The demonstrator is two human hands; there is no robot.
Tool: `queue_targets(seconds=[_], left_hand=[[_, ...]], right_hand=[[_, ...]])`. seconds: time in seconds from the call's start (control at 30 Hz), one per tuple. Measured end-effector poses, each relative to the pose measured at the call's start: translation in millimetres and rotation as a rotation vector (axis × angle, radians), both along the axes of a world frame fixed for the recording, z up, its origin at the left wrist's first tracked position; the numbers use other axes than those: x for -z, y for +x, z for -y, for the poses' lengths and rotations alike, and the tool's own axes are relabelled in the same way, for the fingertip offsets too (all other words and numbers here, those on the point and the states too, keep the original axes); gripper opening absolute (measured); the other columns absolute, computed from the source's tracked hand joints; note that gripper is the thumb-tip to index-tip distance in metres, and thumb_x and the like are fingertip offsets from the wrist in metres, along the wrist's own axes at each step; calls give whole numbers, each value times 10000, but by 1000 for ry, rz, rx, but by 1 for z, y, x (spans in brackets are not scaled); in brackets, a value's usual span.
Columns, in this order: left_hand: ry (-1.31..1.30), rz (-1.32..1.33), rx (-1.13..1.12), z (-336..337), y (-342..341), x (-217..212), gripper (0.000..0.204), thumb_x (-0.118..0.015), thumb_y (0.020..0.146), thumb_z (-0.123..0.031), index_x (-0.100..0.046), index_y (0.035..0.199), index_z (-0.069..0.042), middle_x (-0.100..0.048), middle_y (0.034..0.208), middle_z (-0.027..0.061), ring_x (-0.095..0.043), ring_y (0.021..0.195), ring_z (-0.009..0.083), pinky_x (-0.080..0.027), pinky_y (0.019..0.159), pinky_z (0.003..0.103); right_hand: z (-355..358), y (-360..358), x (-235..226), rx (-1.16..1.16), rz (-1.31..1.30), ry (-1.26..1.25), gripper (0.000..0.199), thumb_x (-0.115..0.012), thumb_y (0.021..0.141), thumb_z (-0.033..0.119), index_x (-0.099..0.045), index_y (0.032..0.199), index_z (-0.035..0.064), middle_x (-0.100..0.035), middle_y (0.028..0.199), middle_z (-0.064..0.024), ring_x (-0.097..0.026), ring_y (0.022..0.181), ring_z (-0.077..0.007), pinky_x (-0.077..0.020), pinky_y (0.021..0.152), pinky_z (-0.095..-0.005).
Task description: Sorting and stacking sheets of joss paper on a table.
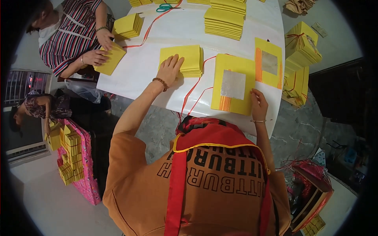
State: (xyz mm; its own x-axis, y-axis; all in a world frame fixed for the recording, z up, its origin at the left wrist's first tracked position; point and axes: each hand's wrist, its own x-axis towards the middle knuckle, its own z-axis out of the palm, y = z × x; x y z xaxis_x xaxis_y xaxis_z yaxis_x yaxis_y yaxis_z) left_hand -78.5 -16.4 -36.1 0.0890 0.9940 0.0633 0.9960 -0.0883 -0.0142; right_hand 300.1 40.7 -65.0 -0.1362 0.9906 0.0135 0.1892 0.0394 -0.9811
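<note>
White and shiny, a table point(138, 78) spreads before the person, above a grey floor point(157, 128). On it, the left hand point(169, 70) lies palm down, with fingers long and a little apart; it presses on a yellow paper stack point(193, 59) and does not grip it. The right hand point(260, 104) has bent fingers, and its fingertips are at the right edge of a yellow paper point(234, 63); whether they pinch this edge, I cannot tell. This paper lies between the two hands, and it carries a silver square point(233, 83) and, below, an orange strip point(225, 104). Just beyond the right hand is a second yellow paper point(269, 46), also with a silver square. Between the left hand and the first paper, a red ribbon point(191, 94) runs down over the table edge. Farther ahead of both hands stands a taller yellow stack point(223, 28), and green scissors point(164, 7) lie ahead of the left hand. To the left of this hand, a co-worker in a striped shirt point(71, 37) puts both hands on a yellow bundle point(113, 61).
</note>
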Motion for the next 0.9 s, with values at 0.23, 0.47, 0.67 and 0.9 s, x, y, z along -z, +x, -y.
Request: queue_targets(seconds=[0.23, 0.47, 0.67, 0.9], left_hand=[[142, -67, -15, 3, 28, -46, 800, -672, 643, -83, -302, 1352, -98, -361, 1339, 177, -350, 1230, 353, -286, 1023, 447], [-106, 1120, -33, 24, 132, 5, 571, -536, 790, -76, -326, 1309, 37, -471, 1215, 265, -452, 1148, 362, -356, 967, 379], [-169, 1317, -310, 5, 152, 36, 601, -545, 788, -80, -304, 1324, 45, -532, 1143, 254, -542, 981, 272, -413, 867, 308], [1, 1035, 30, 10, 127, 13, 420, -553, 788, -54, -472, 1196, -3, -517, 1113, 172, -513, 965, 301, -424, 817, 361]], right_hand=[[-5, 5, 16, -9, 190, 213, 305, -554, 841, 81, -555, 1145, 63, -573, 1116, -64, -541, 1024, -203, -445, 848, -312], [3, 1, 23, 3, -229, -216, 466, -561, 837, 58, -415, 1275, -3, -515, 1208, -133, -517, 1101, -229, -429, 905, -318], [3, -3, 20, 19, -177, -254, 470, -573, 816, 25, -422, 1260, -7, -514, 1212, -131, -515, 1111, -214, -425, 914, -306], [-11, 2, 6, 95, 345, 207, 353, -623, 755, 62, -551, 1098, 33, -568, 1117, -120, -558, 1019, -268, -436, 856, -354]])
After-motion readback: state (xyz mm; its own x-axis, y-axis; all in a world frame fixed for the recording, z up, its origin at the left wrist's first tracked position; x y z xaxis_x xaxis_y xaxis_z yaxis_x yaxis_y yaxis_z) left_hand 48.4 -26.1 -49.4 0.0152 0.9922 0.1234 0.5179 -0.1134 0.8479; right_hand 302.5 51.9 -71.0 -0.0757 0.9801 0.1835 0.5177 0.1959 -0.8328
